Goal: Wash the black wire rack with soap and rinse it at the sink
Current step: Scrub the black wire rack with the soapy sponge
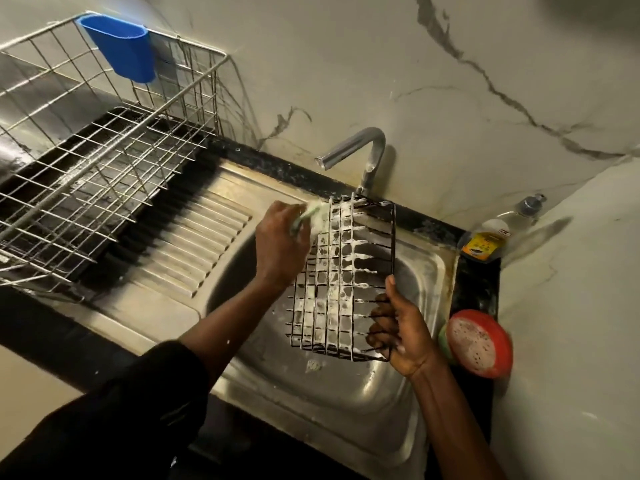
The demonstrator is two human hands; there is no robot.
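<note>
We see the rack (343, 278), a grid of thin black wire, held tilted over the sink (329, 410) just below the tap (360, 150), its far edge almost under the tap's foot. White foam coats most of its bars and hangs in strings from them.

Our right hand (401, 334) grasps the rack's near right edge, thumb on the side wire and fingers curled through the grid, partly hidden behind it. Our left hand (280, 244), left of the tap, clutches a pale, foamy sponge (311, 216) against the rack's far left corner. The sponge is blurred and we cannot make out its shape.

The sink is dull steel with a ribbed drainboard (194, 237) to the tap's left. The tap is a bent metal tube.

Right of the tap, on the black worktop (478, 285), a clear pump bottle (495, 233) with a yellow label leans in the corner. Nearer us stands a round red tub (479, 342) of speckled paste, with something green half hidden behind it.

Far left of the tap sits a steel wire basket (104, 133), cut off by the frame edge, with a blue plastic cup (121, 46) hooked on its rim.
</note>
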